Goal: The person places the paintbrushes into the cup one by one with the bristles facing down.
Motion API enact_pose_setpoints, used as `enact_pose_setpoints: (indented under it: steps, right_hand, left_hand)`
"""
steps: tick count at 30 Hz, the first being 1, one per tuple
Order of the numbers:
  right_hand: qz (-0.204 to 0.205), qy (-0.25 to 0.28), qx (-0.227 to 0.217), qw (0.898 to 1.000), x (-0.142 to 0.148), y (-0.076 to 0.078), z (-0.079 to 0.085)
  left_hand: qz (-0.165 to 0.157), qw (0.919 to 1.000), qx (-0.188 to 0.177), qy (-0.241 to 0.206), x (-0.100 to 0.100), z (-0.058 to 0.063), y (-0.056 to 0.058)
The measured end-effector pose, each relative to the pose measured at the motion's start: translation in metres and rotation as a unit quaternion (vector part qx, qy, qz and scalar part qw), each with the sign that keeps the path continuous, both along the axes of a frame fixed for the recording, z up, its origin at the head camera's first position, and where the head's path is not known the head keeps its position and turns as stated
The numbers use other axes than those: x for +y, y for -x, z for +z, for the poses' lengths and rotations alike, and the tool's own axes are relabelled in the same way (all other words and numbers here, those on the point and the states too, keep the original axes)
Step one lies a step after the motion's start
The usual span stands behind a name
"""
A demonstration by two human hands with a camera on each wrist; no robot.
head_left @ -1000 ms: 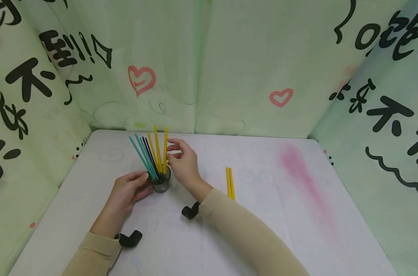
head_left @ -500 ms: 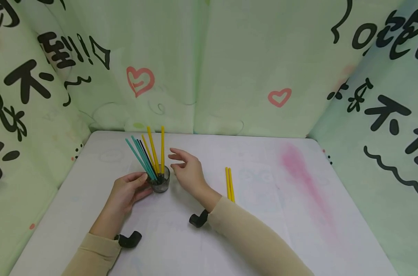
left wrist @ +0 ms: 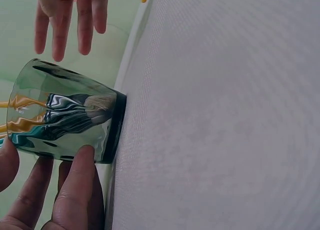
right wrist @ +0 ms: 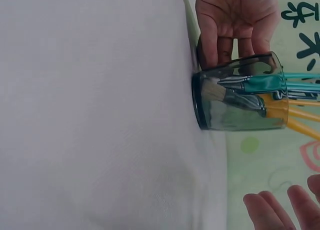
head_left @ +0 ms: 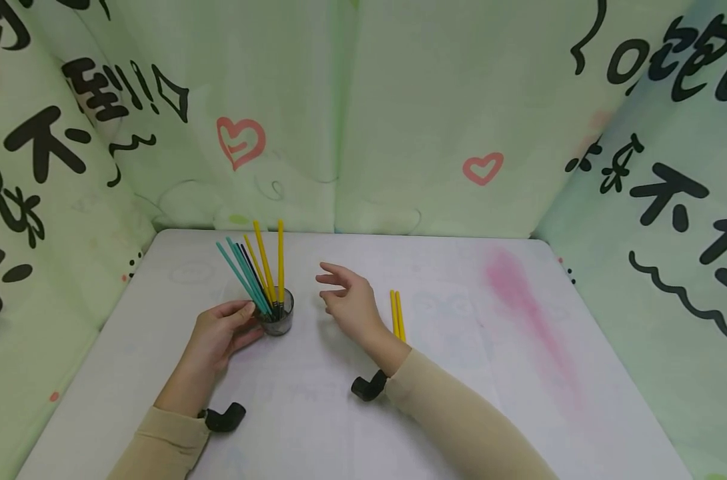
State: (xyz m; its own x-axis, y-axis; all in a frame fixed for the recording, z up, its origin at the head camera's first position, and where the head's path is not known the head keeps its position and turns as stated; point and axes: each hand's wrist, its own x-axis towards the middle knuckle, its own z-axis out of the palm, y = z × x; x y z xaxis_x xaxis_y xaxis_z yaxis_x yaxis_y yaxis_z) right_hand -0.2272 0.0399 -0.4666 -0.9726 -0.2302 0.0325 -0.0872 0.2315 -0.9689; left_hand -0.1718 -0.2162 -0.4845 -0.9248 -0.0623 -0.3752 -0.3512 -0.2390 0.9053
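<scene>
A clear smoky glass cup [head_left: 278, 324] stands upright on the table. In it lean several paintbrushes with teal [head_left: 243, 275], dark and yellow [head_left: 281, 267] handles; the left wrist view shows their bristles [left wrist: 100, 106] pointing down inside. My left hand [head_left: 222, 330] holds the cup's left side, thumb near the rim and fingers against the wall. To the right of the cup, apart from it, my right hand [head_left: 356, 307] hangs above the table with fingers loosely bent and nothing in them. Two yellow sticks [head_left: 397, 313] lie beyond my right forearm, which hides their lower ends.
A white-covered table [head_left: 459, 400] carries all of this, with a pink stain [head_left: 531, 307] on its right side. Green curtains [head_left: 399, 113] with black lettering and red hearts enclose the back and both sides. A black wrist camera [head_left: 369, 387] sits at each cuff.
My right hand has let go of a yellow-handled paintbrush in the cup and moved away to the right. The brushes have settled slightly leftward. My left hand stays at the cup.
</scene>
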Motion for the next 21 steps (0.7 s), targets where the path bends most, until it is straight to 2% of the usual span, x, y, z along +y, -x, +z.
enact_pose_setpoints:
  steps: [21]
  right_hand:
    - [-0.039,-0.021,-0.032,0.999,0.041,-0.009,-0.007]
  left_hand:
    - [0.001,1.0000,0.001,-0.001,0.001,-0.001,0.001]
